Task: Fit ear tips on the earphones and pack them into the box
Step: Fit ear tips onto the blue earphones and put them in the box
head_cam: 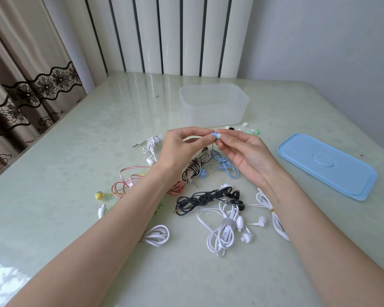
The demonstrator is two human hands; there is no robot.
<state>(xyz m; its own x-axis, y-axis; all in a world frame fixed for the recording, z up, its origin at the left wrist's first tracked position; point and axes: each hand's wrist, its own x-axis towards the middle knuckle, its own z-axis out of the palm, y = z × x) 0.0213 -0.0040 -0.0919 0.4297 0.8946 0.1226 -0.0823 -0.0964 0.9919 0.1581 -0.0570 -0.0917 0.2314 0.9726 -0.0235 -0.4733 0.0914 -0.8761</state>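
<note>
My left hand [182,145] pinches a light blue earbud [213,136] above the table. My right hand [244,154] pinches a white ear tip [218,136] against the earbud's end. The earbud's blue cable [227,166] hangs down to a coil on the table, with its second blue earbud [202,174] lying beside it. A clear plastic box [213,105] stands open behind my hands. Loose ear tips [242,128], white, black and green, lie right of the box's front.
A blue lid [326,166] lies at the right. Several coiled earphones are spread on the table: striped [196,166], black [205,199], white ones [225,231], red [129,183], yellow-green [100,196]. A curtain hangs at the left and a radiator stands behind.
</note>
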